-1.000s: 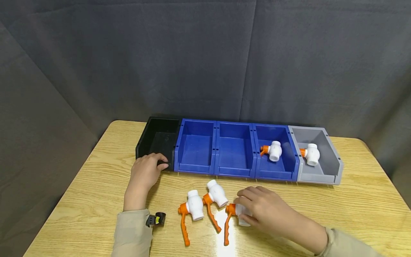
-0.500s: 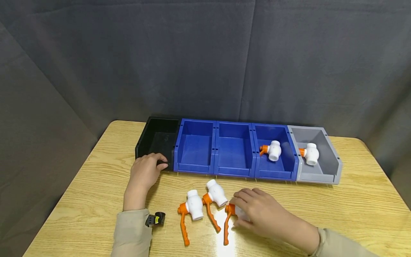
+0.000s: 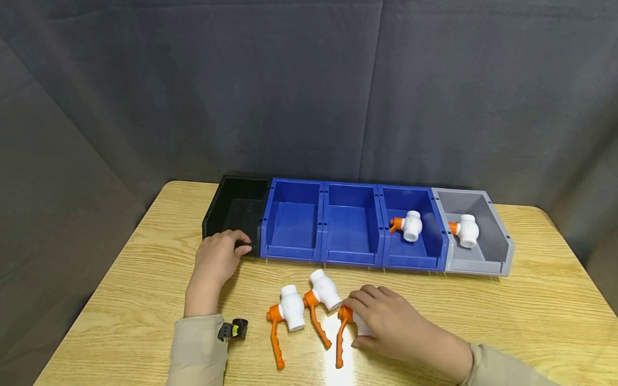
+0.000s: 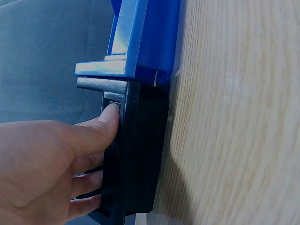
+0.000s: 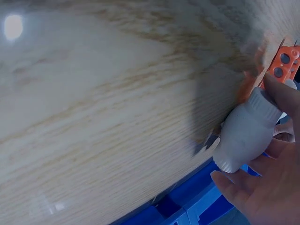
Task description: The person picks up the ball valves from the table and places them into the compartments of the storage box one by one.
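At the left end of the bin row, my left hand (image 3: 218,258) grips the front lip of a black bin (image 4: 140,154). Its thumb lies on the lip while the other fingers reach inside. My right hand (image 3: 388,321) is curled round the white body of a ball valve (image 5: 246,131) on the table, thumb near one end of the body and a finger by the other. The orange handle (image 3: 340,343) of that valve points toward me; the hand covers much of its body. Two more ball valves with orange handles lie left of it, one ball valve (image 3: 292,308) and another ball valve (image 3: 325,292).
Three blue bins stand between the black bin and a grey bin (image 3: 497,236). One ball valve (image 3: 412,226) sits in the rightmost blue bin (image 3: 415,262), another ball valve (image 3: 468,231) in the grey one. A dark curtain (image 3: 309,91) hangs behind the wooden table (image 3: 135,300).
My right hand has shifted slightly left and closed in round the white body of the ball valve. The left hand stays on the black bin.
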Demonstrator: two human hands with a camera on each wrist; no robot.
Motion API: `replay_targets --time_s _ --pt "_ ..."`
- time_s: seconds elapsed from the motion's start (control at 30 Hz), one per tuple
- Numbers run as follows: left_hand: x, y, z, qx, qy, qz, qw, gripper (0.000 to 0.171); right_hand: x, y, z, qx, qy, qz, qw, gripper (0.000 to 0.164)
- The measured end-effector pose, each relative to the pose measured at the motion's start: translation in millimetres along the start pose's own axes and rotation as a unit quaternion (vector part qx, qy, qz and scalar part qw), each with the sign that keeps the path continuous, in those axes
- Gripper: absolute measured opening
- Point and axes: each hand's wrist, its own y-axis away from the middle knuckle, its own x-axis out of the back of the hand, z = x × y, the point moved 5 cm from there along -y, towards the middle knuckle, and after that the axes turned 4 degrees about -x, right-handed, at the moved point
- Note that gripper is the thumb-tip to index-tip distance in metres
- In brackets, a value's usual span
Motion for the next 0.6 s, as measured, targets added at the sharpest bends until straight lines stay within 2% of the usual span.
replay_targets --time_s 0.6 --pt "0.8 0.6 1.0 -0.006 -0.001 0.005 1.0 0.015 1.2 -1.6 -2.0 0.012 0.003 0.019 1.0 0.06"
